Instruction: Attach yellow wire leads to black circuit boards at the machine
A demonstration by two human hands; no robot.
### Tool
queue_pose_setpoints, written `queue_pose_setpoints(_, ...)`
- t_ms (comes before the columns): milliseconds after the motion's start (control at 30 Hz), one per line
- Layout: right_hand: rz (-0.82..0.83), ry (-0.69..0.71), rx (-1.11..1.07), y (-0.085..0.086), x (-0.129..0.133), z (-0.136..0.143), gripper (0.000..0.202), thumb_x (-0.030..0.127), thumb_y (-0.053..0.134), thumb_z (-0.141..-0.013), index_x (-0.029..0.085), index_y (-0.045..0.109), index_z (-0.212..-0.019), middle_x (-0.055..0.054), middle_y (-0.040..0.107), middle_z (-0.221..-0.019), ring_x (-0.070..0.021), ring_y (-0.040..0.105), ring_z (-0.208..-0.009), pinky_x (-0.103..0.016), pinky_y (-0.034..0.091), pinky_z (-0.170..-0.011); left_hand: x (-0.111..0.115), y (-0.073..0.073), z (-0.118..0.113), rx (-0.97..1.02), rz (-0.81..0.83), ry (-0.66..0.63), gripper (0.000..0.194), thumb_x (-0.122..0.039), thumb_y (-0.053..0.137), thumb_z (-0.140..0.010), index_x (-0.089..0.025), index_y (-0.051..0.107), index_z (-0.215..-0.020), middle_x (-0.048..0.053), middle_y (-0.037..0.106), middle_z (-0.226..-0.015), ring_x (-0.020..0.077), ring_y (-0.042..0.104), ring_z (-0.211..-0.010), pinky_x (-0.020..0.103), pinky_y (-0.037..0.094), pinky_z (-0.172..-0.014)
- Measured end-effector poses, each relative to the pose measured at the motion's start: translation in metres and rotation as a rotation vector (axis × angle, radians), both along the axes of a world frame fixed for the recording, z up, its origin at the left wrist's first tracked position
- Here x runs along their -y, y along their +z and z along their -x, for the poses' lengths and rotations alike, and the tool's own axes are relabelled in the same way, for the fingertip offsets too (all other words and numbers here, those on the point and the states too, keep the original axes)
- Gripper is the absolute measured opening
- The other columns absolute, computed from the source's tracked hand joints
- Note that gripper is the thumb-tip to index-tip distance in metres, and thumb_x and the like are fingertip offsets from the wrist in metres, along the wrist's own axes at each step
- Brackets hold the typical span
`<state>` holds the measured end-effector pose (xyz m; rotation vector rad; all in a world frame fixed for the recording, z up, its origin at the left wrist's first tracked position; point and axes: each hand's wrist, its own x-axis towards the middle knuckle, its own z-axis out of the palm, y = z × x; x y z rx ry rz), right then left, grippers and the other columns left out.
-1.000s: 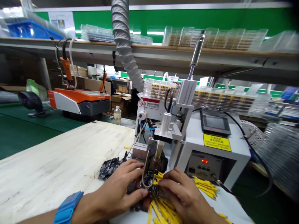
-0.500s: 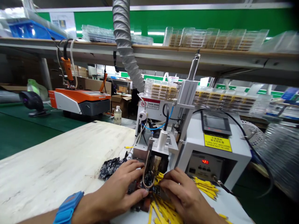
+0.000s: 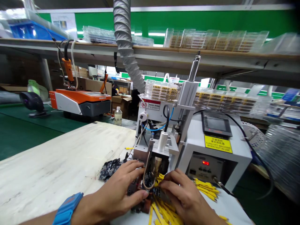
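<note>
My left hand (image 3: pixel 124 184) lies at the left side of the machine's fixture, its fingers stretched forward and the thumb apart, nearest to a small dark circuit board (image 3: pixel 148 180). The board sits under the soldering machine's head (image 3: pixel 162 140), partly hidden by a curved tube (image 3: pixel 145 176). On the right, my right hand (image 3: pixel 185 195) has its fingers curled and pressed together at the end of a yellow flex strip (image 3: pixel 160 178) beside the board. Below, between my hands, a bunch of yellow strips (image 3: pixel 164 214) fans out. Dark circuit boards (image 3: pixel 110 168) are piled left of the fixture.
More yellow strips (image 3: pixel 207 189) lie right of my right hand, near the controller (image 3: pixel 205 165) with its red display. A black cable (image 3: pixel 262 156) loops at the right. A bottle (image 3: pixel 118 116), an orange-and-grey machine (image 3: pixel 81 101) and a small fan (image 3: pixel 32 103) stand at the back left.
</note>
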<state>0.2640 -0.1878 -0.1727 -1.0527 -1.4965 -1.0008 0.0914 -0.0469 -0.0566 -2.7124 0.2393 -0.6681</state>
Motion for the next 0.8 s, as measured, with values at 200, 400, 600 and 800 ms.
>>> queue_pose_setpoints(200, -0.007, 0.013, 0.012, 0.0008, 0.0006, -0.0002, 0.026, 0.002, 0.046, -0.088, 0.015, 0.065, -0.100, -0.009, 0.061, -0.086, -0.0196, 0.052, -0.080, -0.029, 0.046, -0.065, 0.0037, 0.0059, 0.0029, -0.026, 0.031, -0.010, 0.048, -0.034, 0.062, -0.085, -0.012, 0.056, -0.128, 0.017, 0.052, -0.133, 0.0331, 0.048, -0.125, 0.053, 0.042, -0.104)
queue_pose_setpoints(400, -0.004, 0.003, 0.007, 0.0018, 0.0016, 0.0004, 0.026, 0.002, 0.047, -0.089, 0.016, 0.065, -0.102, -0.009, 0.061, -0.088, -0.0201, 0.053, -0.082, -0.030, 0.048, -0.067, 0.0005, 0.0051, 0.0015, -0.016, 0.003, -0.020, 0.048, -0.033, 0.064, -0.083, -0.016, 0.055, -0.128, 0.016, 0.050, -0.135, 0.0357, 0.043, -0.127, 0.057, 0.042, -0.103)
queue_pose_setpoints(600, 0.004, -0.005, -0.019, 0.0022, 0.0027, 0.0041, 0.025, 0.005, 0.048, -0.090, 0.017, 0.066, -0.102, -0.009, 0.061, -0.088, -0.0200, 0.053, -0.081, -0.031, 0.048, -0.067, -0.0026, -0.0012, 0.0001, -0.010, -0.114, -0.050, 0.050, -0.031, 0.063, -0.085, -0.021, 0.050, -0.132, 0.014, 0.046, -0.139, 0.0369, 0.037, -0.131, 0.059, 0.042, -0.102)
queue_pose_setpoints(800, -0.020, 0.008, -0.027, 0.0038, 0.0024, 0.0054, 0.023, 0.005, 0.049, -0.090, 0.016, 0.067, -0.100, -0.008, 0.063, -0.087, -0.0193, 0.055, -0.080, -0.030, 0.049, -0.067, -0.0004, -0.0010, -0.0004, 0.048, -0.222, -0.113, 0.043, -0.031, 0.060, -0.089, -0.020, 0.052, -0.130, 0.013, 0.051, -0.135, 0.0355, 0.041, -0.128, 0.056, 0.046, -0.098)
